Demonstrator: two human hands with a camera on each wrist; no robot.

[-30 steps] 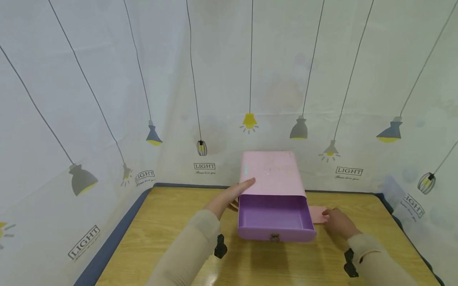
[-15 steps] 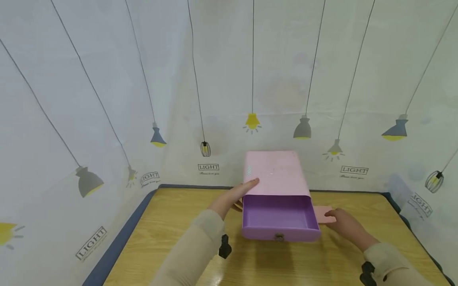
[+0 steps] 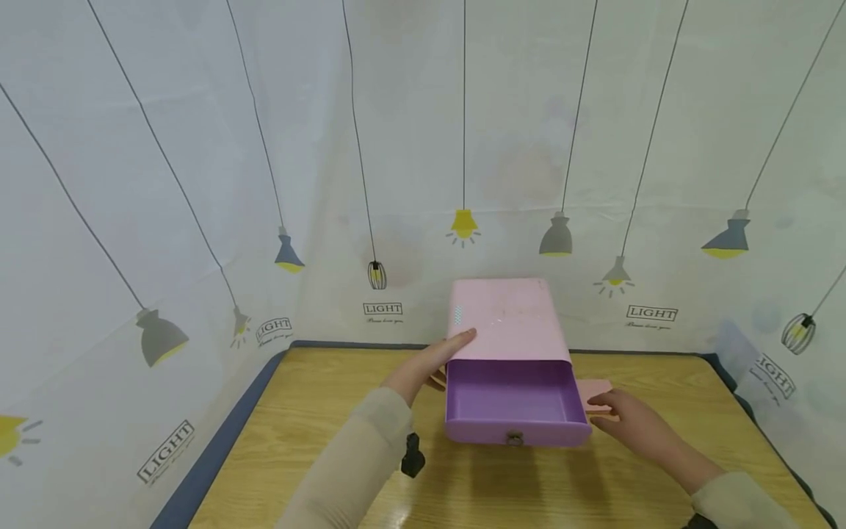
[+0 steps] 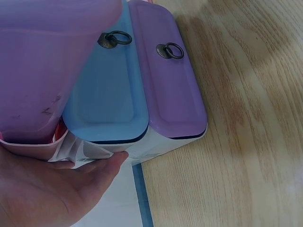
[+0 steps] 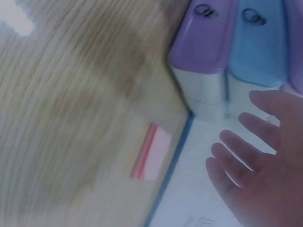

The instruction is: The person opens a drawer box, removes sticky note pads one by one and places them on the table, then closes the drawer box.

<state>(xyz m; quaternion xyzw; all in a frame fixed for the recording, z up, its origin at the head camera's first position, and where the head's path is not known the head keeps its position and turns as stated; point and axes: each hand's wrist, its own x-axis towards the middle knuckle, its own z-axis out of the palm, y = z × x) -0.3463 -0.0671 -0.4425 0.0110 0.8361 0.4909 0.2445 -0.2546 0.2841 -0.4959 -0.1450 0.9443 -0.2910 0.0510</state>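
A small drawer cabinet with a pink top (image 3: 509,323) stands on the table, its upper purple drawer (image 3: 512,400) pulled out and bare inside. Below it, a blue drawer (image 4: 109,90) and a lower purple drawer (image 4: 173,80) are closed, each with a ring pull. My left hand (image 3: 423,371) rests on the cabinet's left upper edge, thumb on the pink top and fingers against the side. Near the cabinet's right side my right hand (image 3: 637,426) holds nothing, its fingers spread. A small pink pad-like block (image 5: 154,153) lies on the table, apart from those fingers in the right wrist view.
The wood-grain table (image 3: 317,411) has a blue strip (image 3: 218,433) along its edge. A pale cloth (image 3: 410,147) printed with hanging lamps closes off the back and sides.
My right fingers have come away from the pink block, spreading, and the hand is nearer the cabinet. The block stays by the cabinet's right side. The left hand keeps its place.
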